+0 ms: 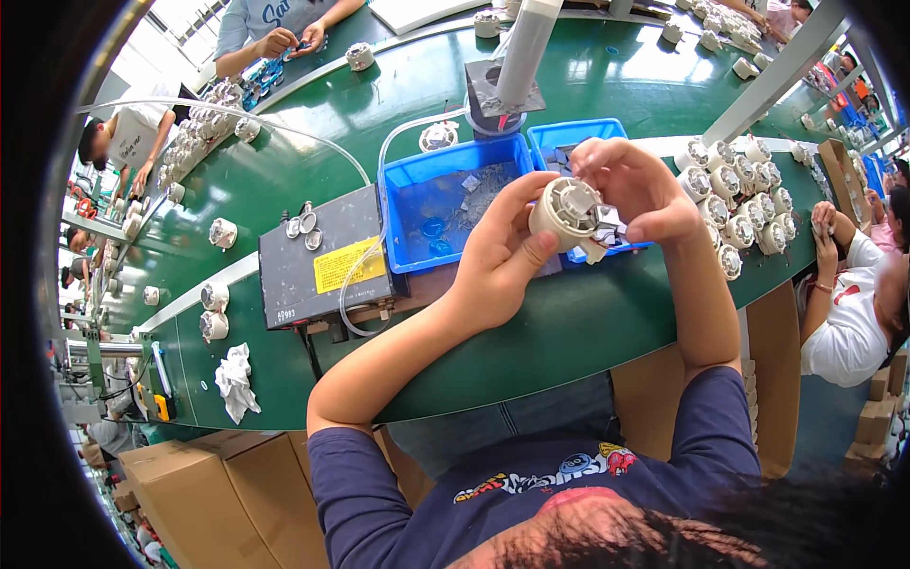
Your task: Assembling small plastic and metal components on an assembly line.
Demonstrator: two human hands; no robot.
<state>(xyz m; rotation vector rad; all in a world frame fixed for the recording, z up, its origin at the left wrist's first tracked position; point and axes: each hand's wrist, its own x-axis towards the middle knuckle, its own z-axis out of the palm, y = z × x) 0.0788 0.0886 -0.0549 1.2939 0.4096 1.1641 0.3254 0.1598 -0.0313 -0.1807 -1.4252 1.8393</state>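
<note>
My left hand (504, 248) is closed around a round white plastic housing (565, 211), gripping it by the side. The housing is tilted, with a ring of metal segments showing on its face. Shiny silvery pieces (608, 224) stick out on its right side. My right hand (649, 194) curls in from the right, its thumb beside those pieces and its fingers bent near the top of the housing. Whatever its fingertips pinch is too small or hidden to name. Both hands are above the near edge of the green table (531, 346).
Behind my hands stand a blue bin (403, 211) with small scraps and a second blue bin (607, 129). A dark box (284, 275) with a yellow label and hoses sits left. More housings (739, 190) cluster at right. A white cloth (236, 382) lies left. Co-workers sit around.
</note>
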